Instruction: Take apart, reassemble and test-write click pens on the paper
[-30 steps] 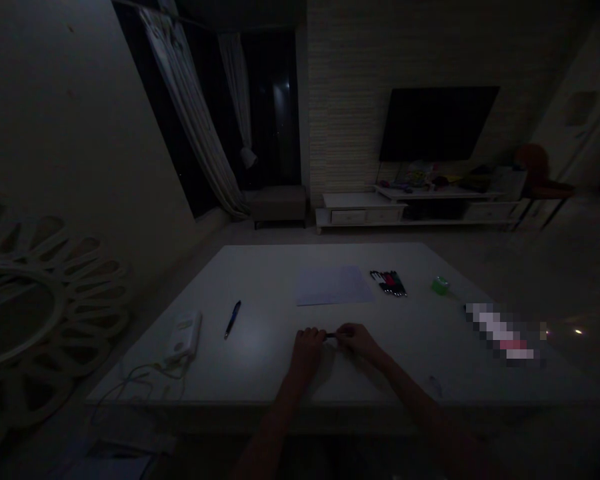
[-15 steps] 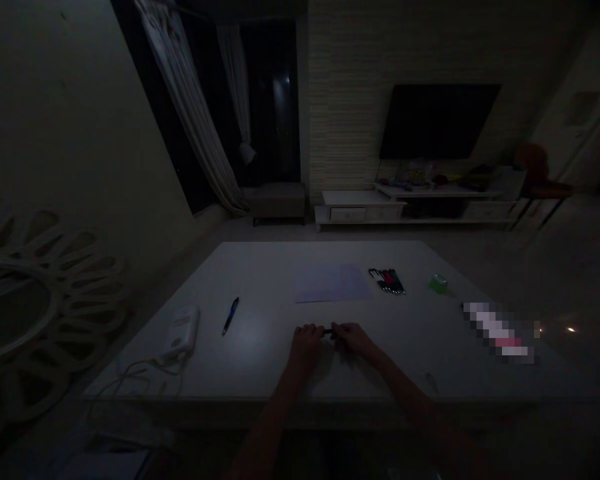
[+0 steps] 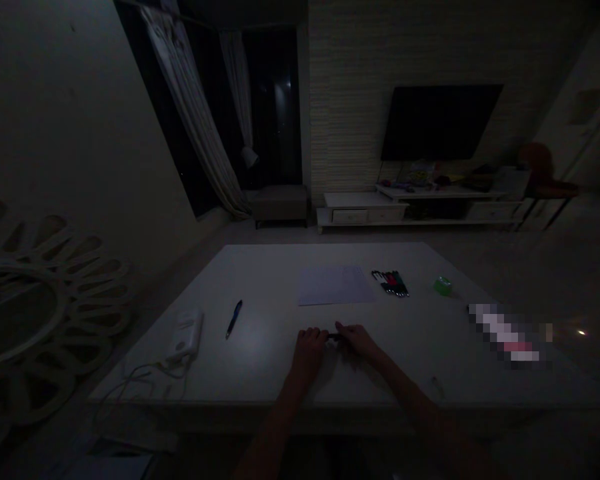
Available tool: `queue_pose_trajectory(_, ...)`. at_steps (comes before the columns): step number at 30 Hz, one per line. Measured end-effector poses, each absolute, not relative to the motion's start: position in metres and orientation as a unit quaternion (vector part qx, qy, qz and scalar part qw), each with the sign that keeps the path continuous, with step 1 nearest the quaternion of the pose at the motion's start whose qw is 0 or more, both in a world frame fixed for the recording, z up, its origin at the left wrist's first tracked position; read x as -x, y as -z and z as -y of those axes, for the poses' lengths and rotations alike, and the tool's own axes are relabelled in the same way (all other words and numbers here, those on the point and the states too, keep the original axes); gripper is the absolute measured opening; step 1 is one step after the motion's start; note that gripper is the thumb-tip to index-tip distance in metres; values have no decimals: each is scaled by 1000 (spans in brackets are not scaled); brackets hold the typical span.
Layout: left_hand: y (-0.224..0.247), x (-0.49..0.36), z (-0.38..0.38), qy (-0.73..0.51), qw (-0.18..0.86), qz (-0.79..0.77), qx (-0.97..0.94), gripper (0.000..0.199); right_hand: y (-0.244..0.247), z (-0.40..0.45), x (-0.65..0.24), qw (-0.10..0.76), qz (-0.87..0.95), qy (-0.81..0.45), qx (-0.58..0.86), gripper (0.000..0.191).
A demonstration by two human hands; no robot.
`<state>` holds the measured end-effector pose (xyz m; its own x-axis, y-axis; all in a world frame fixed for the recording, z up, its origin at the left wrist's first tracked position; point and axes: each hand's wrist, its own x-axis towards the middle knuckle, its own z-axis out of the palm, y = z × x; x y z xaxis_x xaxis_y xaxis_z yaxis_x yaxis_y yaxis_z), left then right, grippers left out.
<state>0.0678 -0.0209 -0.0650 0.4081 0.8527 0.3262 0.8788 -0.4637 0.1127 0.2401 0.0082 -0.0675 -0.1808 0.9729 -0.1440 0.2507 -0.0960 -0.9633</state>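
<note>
The left hand (image 3: 309, 351) and the right hand (image 3: 357, 341) were both closed on a slim dark pen-shaped object (image 3: 334, 336), which sat between them, held just above the near middle of the white surface (image 3: 280, 280). The left hand was curled around one end, and the right hand pinched the other end with its fingertips (image 3: 341, 327). The room was too dim to show exactly what the object was.

Farther from the hands lay a sheet of pale paper (image 3: 334, 285). To its right was a tight group of markers (image 3: 391, 283) with dark and coloured parts, and farther right sat a green roll of tape (image 3: 443, 286). Left of the hands, a blue pen (image 3: 234, 319) lay at a slant. Beyond it, near the left edge, was a white plastic box (image 3: 187, 335) with a pale cable (image 3: 140, 380) trailing off the near left corner. A pixelated item (image 3: 505, 335) on the right side could not be made out. Past the far edge, a dark wall-mounted television (image 3: 440, 123) hung above a low white cabinet (image 3: 365, 217).
</note>
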Motion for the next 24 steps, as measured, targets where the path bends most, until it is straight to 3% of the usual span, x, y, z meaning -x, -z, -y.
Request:
queue_pose_trajectory(4, 67, -68, 20, 177, 40, 520, 834, 14, 67, -8, -241, 382, 606, -479, 507, 52)
queue_pose_trajectory(8, 69, -68, 20, 176, 47, 517, 836, 15, 69, -8, -241, 348, 598, -503, 518, 57)
queue_pose_trajectory(12, 69, -68, 21, 177, 48, 519, 835, 15, 73, -11, -241, 398, 605, -488, 487, 51)
queue_pose_trajectory(24, 72, -67, 18, 168, 44, 517, 838, 16, 65, -9, -240, 360, 607, -482, 520, 50)
